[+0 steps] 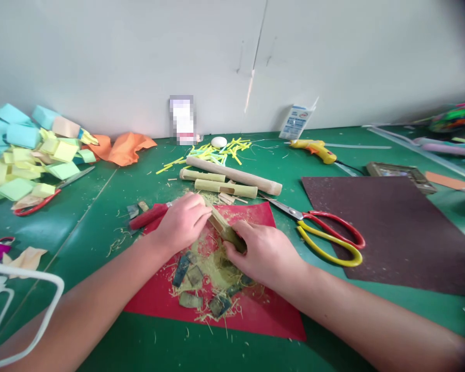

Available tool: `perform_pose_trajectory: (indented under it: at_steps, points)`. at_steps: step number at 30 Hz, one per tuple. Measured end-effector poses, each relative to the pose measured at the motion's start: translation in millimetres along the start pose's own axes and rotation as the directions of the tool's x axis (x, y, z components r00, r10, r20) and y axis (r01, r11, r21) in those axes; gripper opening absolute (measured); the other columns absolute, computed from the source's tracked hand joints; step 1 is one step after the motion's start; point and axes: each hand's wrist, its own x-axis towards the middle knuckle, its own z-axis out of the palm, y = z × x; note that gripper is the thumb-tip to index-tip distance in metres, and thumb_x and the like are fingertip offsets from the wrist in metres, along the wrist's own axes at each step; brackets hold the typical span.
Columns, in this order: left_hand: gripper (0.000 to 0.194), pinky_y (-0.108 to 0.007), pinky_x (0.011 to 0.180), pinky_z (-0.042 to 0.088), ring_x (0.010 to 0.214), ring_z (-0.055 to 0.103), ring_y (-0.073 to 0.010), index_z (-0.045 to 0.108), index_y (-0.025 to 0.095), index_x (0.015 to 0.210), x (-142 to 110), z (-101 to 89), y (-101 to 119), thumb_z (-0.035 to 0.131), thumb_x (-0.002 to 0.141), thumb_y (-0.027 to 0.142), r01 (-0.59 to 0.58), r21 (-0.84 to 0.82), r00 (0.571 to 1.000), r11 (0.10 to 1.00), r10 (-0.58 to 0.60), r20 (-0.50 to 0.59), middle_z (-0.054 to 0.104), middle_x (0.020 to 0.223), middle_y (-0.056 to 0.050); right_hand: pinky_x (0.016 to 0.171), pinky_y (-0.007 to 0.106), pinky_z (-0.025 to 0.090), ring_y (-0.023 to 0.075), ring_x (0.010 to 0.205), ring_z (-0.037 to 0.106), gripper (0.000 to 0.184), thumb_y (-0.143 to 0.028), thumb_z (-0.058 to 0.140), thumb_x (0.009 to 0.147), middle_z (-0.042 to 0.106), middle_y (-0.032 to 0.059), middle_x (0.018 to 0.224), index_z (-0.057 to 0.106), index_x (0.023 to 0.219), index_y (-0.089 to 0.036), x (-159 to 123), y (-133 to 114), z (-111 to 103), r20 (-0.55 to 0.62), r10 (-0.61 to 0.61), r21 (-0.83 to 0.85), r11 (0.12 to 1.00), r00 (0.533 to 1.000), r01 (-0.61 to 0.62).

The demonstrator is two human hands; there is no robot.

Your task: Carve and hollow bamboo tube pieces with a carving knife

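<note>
A short bamboo tube (219,221) with a slot cut in its side slants between my hands, above a red sheet (271,315). My left hand (186,219) is closed at its far end, fingers curled; whether anything else is tucked under them is hidden. The near end is wrapped by my right hand (265,253), thumb along the side. Beside my left wrist lies a tool with a red handle (149,216), its other end partly covered by that hand. Pale shavings and several small dark squares (181,269) are scattered on the sheet below the tube.
Behind my hands lie more bamboo tubes (234,175) and yellow-green strips (236,150). Scissors with red and yellow handles (329,237) overlap a dark brown sheet (391,232) at right. A yellow glue gun (313,150) lies farther back. Folded coloured papers (23,155) are heaped at left.
</note>
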Motion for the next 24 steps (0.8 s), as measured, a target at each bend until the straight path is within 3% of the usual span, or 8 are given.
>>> perform_pose_trajectory:
  at_steps: [3, 7, 11, 15, 20, 24]
  points:
    - [0.019, -0.033, 0.074, 0.044, 0.078, 0.051, -0.0184, 0.063, 0.014, 0.080, -0.8, 0.8, -2.2, 0.048, 0.091, 0.017, 0.026, 0.006, 0.998, 1.000, -0.025, -0.051, 0.058, 0.079, -0.007, 0.051, 0.026, 0.023, 0.0148, 0.056, 0.054, 0.020, -0.037, 0.048, 0.081, 0.062, 0.0015, 0.065, 0.052, 0.074, -0.019, 0.7, 0.1, 0.4, -0.007, 0.001, -0.007, 1.000, 1.000, -0.001]
    - [0.018, -0.033, 0.074, 0.045, 0.078, 0.051, -0.0181, 0.063, 0.014, 0.082, -1.1, 0.8, -4.2, 0.047, 0.091, 0.017, 0.004, -0.024, 1.000, 1.000, -0.004, -0.012, 0.058, 0.079, -0.006, 0.051, 0.027, 0.023, 0.0151, 0.057, 0.055, 0.019, -0.036, 0.049, 0.081, 0.063, 0.0025, 0.067, 0.053, 0.075, -0.018, 1.1, 0.0, 1.3, 0.001, -0.009, -0.022, 1.000, 1.000, 0.009]
    - [0.018, -0.034, 0.075, 0.045, 0.078, 0.051, -0.0184, 0.063, 0.014, 0.082, -1.1, 0.8, -3.8, 0.047, 0.091, 0.017, 0.028, -0.016, 0.998, 0.999, -0.029, -0.059, 0.058, 0.079, -0.007, 0.051, 0.027, 0.023, 0.0154, 0.057, 0.055, 0.020, -0.036, 0.049, 0.081, 0.063, 0.0027, 0.067, 0.053, 0.074, -0.018, 0.2, -0.5, 1.5, -0.014, -0.009, -0.044, 0.999, 1.000, 0.009]
    - [0.019, -0.033, 0.075, 0.044, 0.079, 0.051, -0.0183, 0.064, 0.014, 0.085, -2.0, 1.6, -1.8, 0.046, 0.091, 0.017, 0.006, -0.030, 1.000, 1.000, -0.006, 0.000, 0.058, 0.079, -0.006, 0.051, 0.028, 0.023, 0.0159, 0.058, 0.057, 0.019, -0.035, 0.049, 0.081, 0.064, 0.0027, 0.068, 0.054, 0.075, -0.018, -0.3, -0.7, 1.0, -0.001, -0.020, -0.043, 0.999, 1.000, 0.020]
    - [0.019, -0.034, 0.075, 0.044, 0.079, 0.051, -0.0186, 0.064, 0.015, 0.081, -0.6, 1.3, -3.8, 0.047, 0.091, 0.018, 0.054, 0.000, 0.997, 0.999, -0.054, -0.054, 0.057, 0.079, -0.007, 0.051, 0.028, 0.023, 0.0159, 0.059, 0.057, 0.019, -0.036, 0.049, 0.082, 0.064, 0.0023, 0.069, 0.053, 0.075, -0.018, -0.6, 0.1, 1.6, -0.014, -0.026, -0.052, 0.998, 1.000, 0.025]
    - [0.019, -0.034, 0.074, 0.044, 0.077, 0.050, -0.0182, 0.063, 0.015, 0.082, 0.9, -0.4, -3.6, 0.047, 0.091, 0.018, 0.023, -0.024, 1.000, 0.999, -0.023, -0.002, 0.057, 0.078, -0.006, 0.051, 0.028, 0.023, 0.0159, 0.059, 0.058, 0.018, -0.035, 0.048, 0.082, 0.064, 0.0020, 0.068, 0.052, 0.074, -0.019, -0.8, -0.7, 1.0, 0.009, -0.036, -0.050, 0.998, 0.999, 0.037]
